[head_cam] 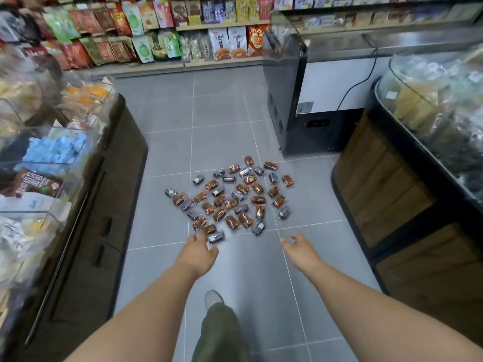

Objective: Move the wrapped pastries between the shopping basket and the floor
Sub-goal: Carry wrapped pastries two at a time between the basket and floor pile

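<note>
- Left of the pile of wrapped pastries (230, 199), a dark display counter (115, 194) topped with clear bins runs along the aisle.
- My left hand (200, 253) hovers at the pile's near edge, fingers drooping loosely, holding nothing (whether it touches the nearest dark packet, I cannot tell).
- The pile lies scattered on the grey floor tiles (219, 105), brown and dark wrappers mixed.
- My right hand (300, 248) hangs near the pile's near right corner, fingers relaxed and apart, empty.
- Beyond the pile, to its right, stands a black chest freezer (282, 105); a wooden stand (379, 194) flanks the pile's right side.
</note>
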`<state>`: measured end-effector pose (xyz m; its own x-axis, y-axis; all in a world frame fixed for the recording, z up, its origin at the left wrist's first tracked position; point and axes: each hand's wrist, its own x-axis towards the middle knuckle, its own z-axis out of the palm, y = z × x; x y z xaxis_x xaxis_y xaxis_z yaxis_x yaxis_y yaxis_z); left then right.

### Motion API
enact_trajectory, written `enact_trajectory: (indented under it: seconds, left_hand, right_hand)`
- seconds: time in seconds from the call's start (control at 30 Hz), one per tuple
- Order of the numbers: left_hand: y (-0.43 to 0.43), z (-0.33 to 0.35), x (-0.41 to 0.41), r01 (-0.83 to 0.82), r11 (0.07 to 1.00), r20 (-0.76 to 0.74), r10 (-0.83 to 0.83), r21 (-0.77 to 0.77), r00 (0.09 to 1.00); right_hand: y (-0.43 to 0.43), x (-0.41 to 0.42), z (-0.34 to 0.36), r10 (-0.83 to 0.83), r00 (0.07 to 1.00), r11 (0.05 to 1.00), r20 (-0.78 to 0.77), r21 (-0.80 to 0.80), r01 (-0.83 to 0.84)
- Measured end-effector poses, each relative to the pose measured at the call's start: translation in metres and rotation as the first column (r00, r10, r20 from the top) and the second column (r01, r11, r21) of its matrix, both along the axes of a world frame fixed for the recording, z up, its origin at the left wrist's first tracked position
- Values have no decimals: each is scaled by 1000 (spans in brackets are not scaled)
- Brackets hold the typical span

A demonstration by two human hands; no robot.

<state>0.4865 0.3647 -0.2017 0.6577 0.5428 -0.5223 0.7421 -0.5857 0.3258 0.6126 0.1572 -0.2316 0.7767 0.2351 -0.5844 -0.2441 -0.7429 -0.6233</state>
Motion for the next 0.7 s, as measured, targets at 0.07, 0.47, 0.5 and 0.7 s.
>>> enact_trajectory:
  seconds: [0.07, 0.47, 0.5, 0.7]
  left_hand:
    - [20, -16, 25, 5, 1000, -25, -5, -21, 1000]
    - [193, -57, 195, 124, 986, -91, -134, -107, 987]
    - [202, -60, 206, 112, 987, -103, -125, -118, 987]
    - [231, -100, 255, 107, 983, -136, -128, -151, 982]
  right_hand:
    - [17, 28, -8, -8, 1000, 999, 2, -46, 8]
    - [182, 164, -40, -109, 993, 989, -40, -104, 105]
    - [192, 173, -42, -108, 993, 989, -43, -109, 103]
    - [227, 221, -67, -139, 987, 982, -74, -142, 128]
